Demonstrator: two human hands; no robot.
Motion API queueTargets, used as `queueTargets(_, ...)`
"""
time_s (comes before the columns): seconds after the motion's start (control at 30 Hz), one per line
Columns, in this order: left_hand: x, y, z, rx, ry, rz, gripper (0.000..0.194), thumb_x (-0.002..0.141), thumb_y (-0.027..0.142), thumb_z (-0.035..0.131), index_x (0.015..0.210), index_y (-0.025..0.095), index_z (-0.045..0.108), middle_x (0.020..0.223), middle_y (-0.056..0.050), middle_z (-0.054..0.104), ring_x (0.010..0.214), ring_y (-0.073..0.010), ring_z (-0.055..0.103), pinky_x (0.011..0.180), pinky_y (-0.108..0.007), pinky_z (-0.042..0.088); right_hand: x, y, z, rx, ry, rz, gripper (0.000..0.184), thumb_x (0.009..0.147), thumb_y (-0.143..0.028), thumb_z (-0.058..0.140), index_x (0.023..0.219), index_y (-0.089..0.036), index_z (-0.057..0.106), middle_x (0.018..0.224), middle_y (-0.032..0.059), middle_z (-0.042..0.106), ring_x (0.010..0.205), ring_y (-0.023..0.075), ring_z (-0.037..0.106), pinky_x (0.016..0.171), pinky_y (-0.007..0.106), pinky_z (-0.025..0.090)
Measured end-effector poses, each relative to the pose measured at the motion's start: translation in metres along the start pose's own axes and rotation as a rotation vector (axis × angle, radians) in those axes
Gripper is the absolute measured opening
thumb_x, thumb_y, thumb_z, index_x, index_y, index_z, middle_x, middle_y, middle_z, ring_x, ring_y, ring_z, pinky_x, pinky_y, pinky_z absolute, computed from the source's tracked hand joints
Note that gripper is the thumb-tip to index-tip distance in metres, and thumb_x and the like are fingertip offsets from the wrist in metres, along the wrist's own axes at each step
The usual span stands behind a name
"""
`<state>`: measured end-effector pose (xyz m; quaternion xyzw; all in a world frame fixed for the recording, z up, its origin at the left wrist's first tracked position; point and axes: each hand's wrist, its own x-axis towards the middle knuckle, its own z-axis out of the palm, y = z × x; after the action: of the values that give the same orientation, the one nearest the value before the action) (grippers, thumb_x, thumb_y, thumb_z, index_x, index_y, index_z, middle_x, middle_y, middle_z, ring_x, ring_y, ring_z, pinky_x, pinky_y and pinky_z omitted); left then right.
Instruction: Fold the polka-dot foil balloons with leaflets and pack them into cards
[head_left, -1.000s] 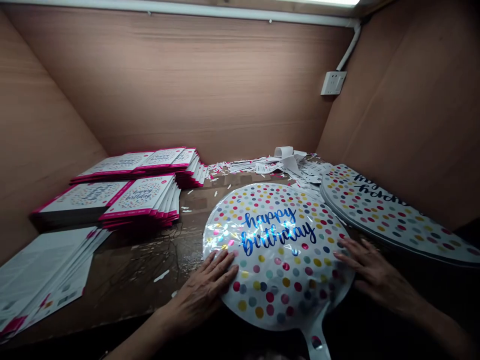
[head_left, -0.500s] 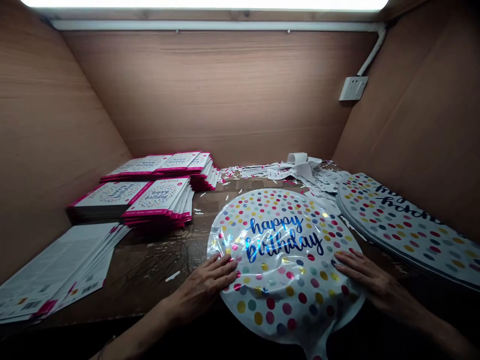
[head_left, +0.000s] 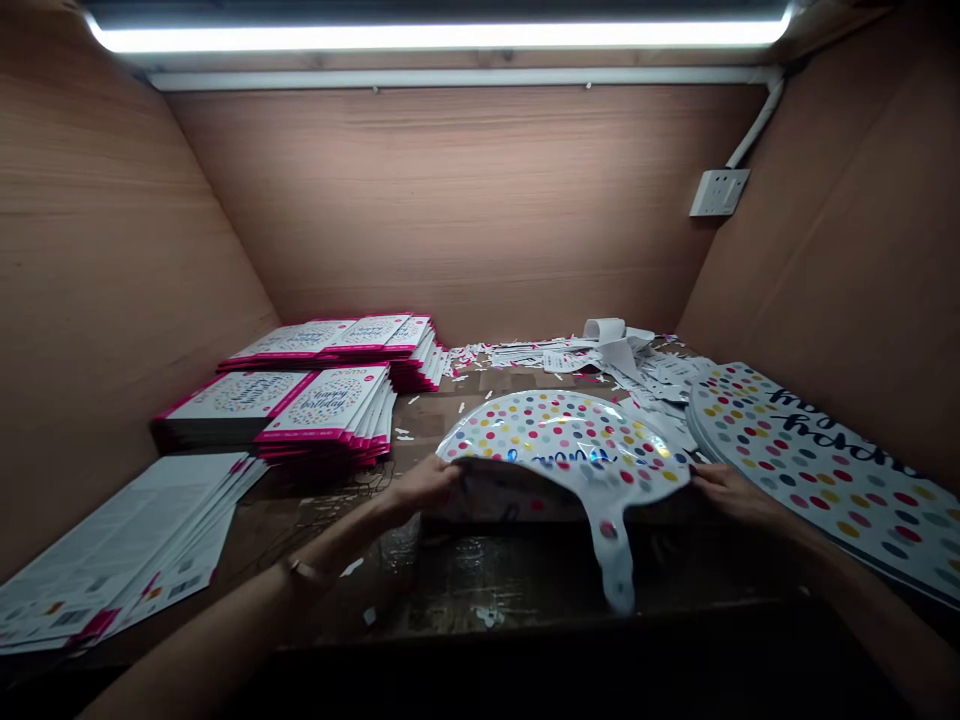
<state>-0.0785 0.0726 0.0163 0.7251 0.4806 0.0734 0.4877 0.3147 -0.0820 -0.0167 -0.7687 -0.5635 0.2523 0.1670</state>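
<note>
A flat foil balloon (head_left: 559, 425) with colourful dots and blue lettering lies over the middle of the work surface, its near half lifted and folded back. Its tail (head_left: 611, 550) hangs toward me. My left hand (head_left: 429, 484) is closed on the left edge of the balloon, thumb side partly hidden. At the opposite edge, my right hand (head_left: 724, 490) grips the foil, its fingertips partly behind it. Right of that hand lies a stack of similar dotted balloons (head_left: 832, 470).
Pink-and-white printed packets (head_left: 322, 405) are stacked at the back left, with white printed cards (head_left: 150, 530) fanned in front. Paper strips and scraps (head_left: 630, 355) lie along the back. Wooden panels (head_left: 450, 200) enclose the sides and back; a socket (head_left: 718, 192) is on the right.
Both hands have gone from lying flat on the balloon to gripping its side edges. The near half has lifted and folded away from me, bending over the lettering.
</note>
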Motion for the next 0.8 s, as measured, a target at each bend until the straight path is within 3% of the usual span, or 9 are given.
queueTargets(0.13,0.046,0.008,-0.006,-0.064,0.031,-0.177,0.032,0.073,0.044,0.062,0.072,0.012,0.053,0.049,0.003,0.048,0.041,-0.008,0.041,0.041,-0.019,0.035,0.051,-0.015,0.007,-0.149,0.034,0.168,0.04,0.083,-0.044,0.038,0.069,-0.015,0.064,0.073,0.0118,0.064,0.074,0.0271,0.061,0.065,0.035,0.044)
queueTargets(0.23,0.056,0.005,-0.005,-0.088,0.058,-0.251,0.038,0.067,0.047,0.068,0.074,0.013,0.053,0.051,0.002,0.052,0.044,-0.0099,0.046,0.043,-0.02,0.038,0.063,-0.016,0.011,-0.194,0.056,0.224,0.045,0.082,-0.052,0.039,0.069,-0.017,0.064,0.074,0.0118,0.064,0.075,0.0283,0.061,0.064,0.035,0.042)
queueTargets(0.4,0.055,-0.004,-0.003,-0.023,0.14,-0.254,0.041,0.069,0.05,0.066,0.08,0.011,0.057,0.056,-0.001,0.057,0.052,-0.0126,0.051,0.047,-0.021,0.039,0.043,-0.003,0.006,-0.17,0.046,0.139,0.049,0.085,-0.056,0.031,0.071,-0.019,0.061,0.075,0.006,0.064,0.073,0.023,0.06,0.06,0.028,0.041)
queueTargets(0.53,0.056,-0.005,-0.003,0.12,0.216,-0.251,0.038,0.075,0.049,0.06,0.081,0.011,0.06,0.064,-0.003,0.062,0.063,-0.0169,0.057,0.053,-0.022,0.04,0.022,0.008,0.008,-0.168,0.16,0.04,0.044,0.087,-0.052,0.03,0.077,-0.02,0.059,0.077,0.0037,0.065,0.076,0.0209,0.061,0.062,0.025,0.043)
queueTargets(0.67,0.055,0.001,-0.001,0.335,0.322,-0.246,0.036,0.077,0.046,0.057,0.08,0.011,0.063,0.082,-0.012,0.066,0.086,-0.026,0.06,0.066,-0.026,0.041,0.019,-0.001,0.026,-0.384,0.281,0.163,0.038,0.091,-0.041,0.026,0.085,-0.021,0.057,0.078,0.0075,0.066,0.078,0.0246,0.063,0.063,0.03,0.045)
queueTargets(0.8,0.051,0.007,0.0,0.526,0.405,-0.242,0.039,0.079,0.049,0.053,0.083,0.012,0.066,0.091,-0.018,0.065,0.099,-0.0309,0.057,0.076,-0.031,0.041,0.019,-0.02,0.041,-0.475,0.305,0.229,0.039,0.092,-0.039,0.023,0.09,-0.016,0.055,0.07,0.0148,0.064,0.075,0.0332,0.064,0.063,0.04,0.045)
